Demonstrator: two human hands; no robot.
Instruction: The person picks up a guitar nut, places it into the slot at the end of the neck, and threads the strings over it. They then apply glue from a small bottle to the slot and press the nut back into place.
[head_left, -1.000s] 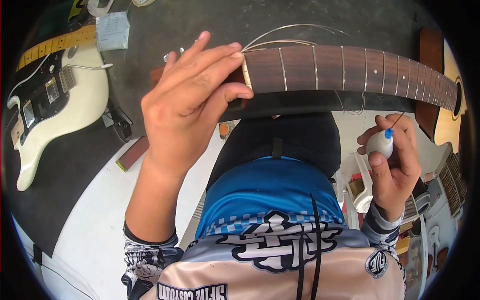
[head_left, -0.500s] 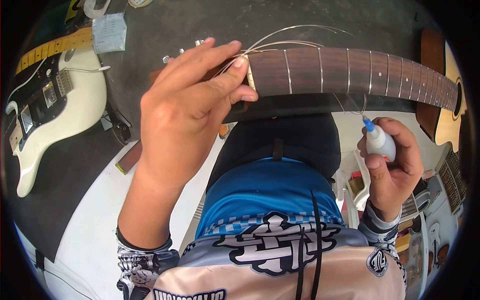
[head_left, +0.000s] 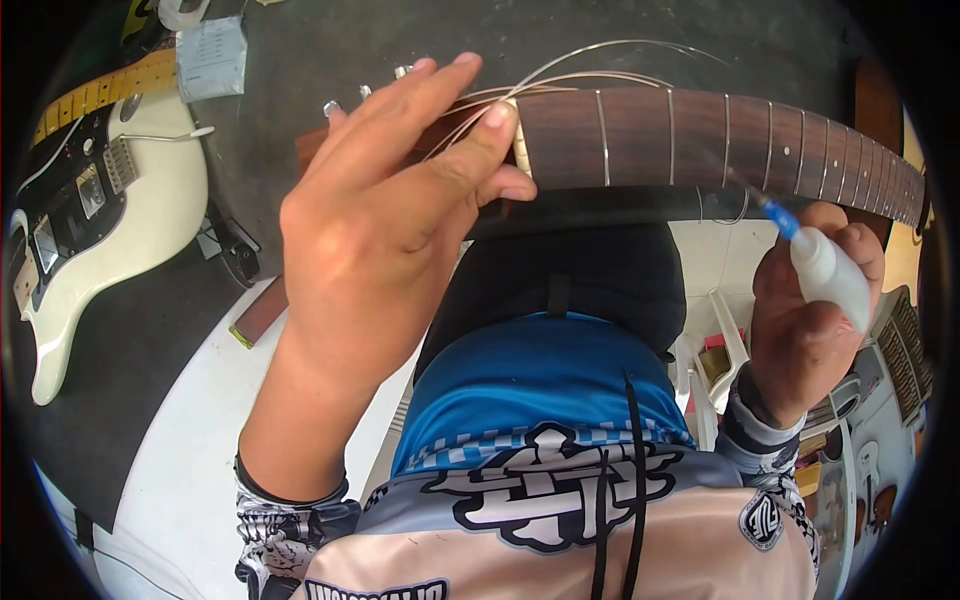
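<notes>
My left hand (head_left: 390, 190) is at the nut (head_left: 521, 145) of a guitar neck, its thumb and fingers closed around the nut and the strings (head_left: 590, 75) there. The dark fretboard (head_left: 640, 135) stretches to the right, and loose string ends curve above it. My right hand (head_left: 810, 310) holds a small white bottle (head_left: 832, 275) with a blue cap and a thin tip. The bottle tilts up and left, its tip near the lower edge of the fretboard. Tuning pegs (head_left: 332, 108) show behind my left fingers.
A white electric guitar (head_left: 150, 220) lies at the left on a dark mat. Beside it are a clear packet with paper (head_left: 211, 60) and a wooden block (head_left: 262, 315). A bin (head_left: 722, 360) and a shelf with small items stand at the lower right.
My right hand has moved right, and the bottle now leans further left and shows more of its body. The neck and my left fingertips have shifted slightly to the right.
</notes>
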